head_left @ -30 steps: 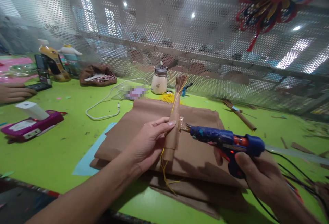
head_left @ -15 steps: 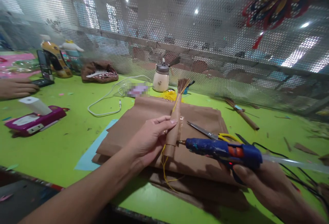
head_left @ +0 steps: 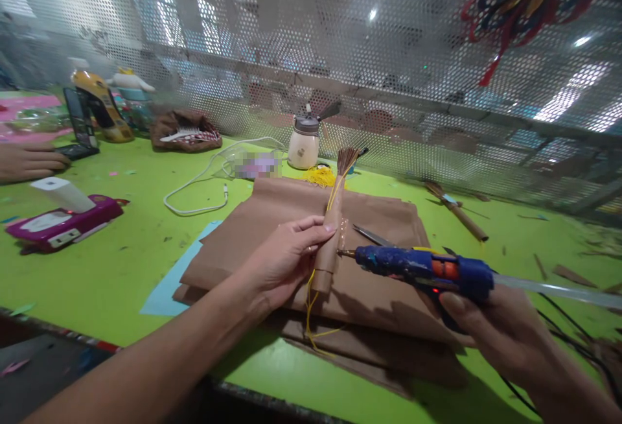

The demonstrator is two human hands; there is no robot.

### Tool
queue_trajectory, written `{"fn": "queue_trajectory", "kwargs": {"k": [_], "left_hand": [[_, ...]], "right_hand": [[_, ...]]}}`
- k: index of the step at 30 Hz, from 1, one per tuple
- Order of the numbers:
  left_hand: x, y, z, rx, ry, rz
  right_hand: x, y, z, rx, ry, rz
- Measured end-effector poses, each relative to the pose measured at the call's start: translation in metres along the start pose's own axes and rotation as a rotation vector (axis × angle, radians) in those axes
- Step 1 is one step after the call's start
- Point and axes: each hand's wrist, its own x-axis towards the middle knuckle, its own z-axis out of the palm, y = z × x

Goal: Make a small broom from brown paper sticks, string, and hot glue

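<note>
My left hand [head_left: 286, 259] is closed around a rolled brown paper tube [head_left: 326, 262], with bristle-like brown strands [head_left: 348, 159] fanning from its far end. Yellow string [head_left: 311, 320] runs along the tube and dangles below its near end. In my right hand [head_left: 500, 333] is a blue hot glue gun [head_left: 422, 268] with a clear glue stick [head_left: 549, 286] in its back. The gun's nozzle is at the tube's right side, close to the paper flap; whether it touches I cannot tell. Scissors [head_left: 372, 236] lie on brown paper sheets [head_left: 286, 203], partly hidden behind the gun.
At left stand a purple power strip [head_left: 63, 223] and another person's hand [head_left: 32, 161] by a phone [head_left: 80, 126]. A white cable [head_left: 194, 210], a lidded bottle [head_left: 304, 145] and yellow string bundle [head_left: 319, 176] lie farther back. Another brown tube [head_left: 464, 216] rests at right.
The glue gun's nozzle has moved up along the tube's right side, away from its near end. My left hand keeps its hold on the tube.
</note>
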Motion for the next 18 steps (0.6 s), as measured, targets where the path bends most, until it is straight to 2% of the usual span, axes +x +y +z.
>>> {"fn": "queue_trajectory", "kwargs": {"k": [12, 15, 18], "left_hand": [[-0.0008, 0.0025, 0.0008, -0.007, 0.016, -0.021], [-0.0003, 0.0017, 0.0008, -0.012, 0.015, -0.025], [-0.001, 0.0009, 0.0022, -0.022, 0.011, -0.032]], "right_hand": [[-0.0027, -0.0009, -0.0027, 0.083, -0.147, 0.022], [-0.0016, 0.0015, -0.002, 0.116, -0.131, 0.051], [0.0011, 0.0021, 0.0029, 0.132, -0.056, 0.129]]}}
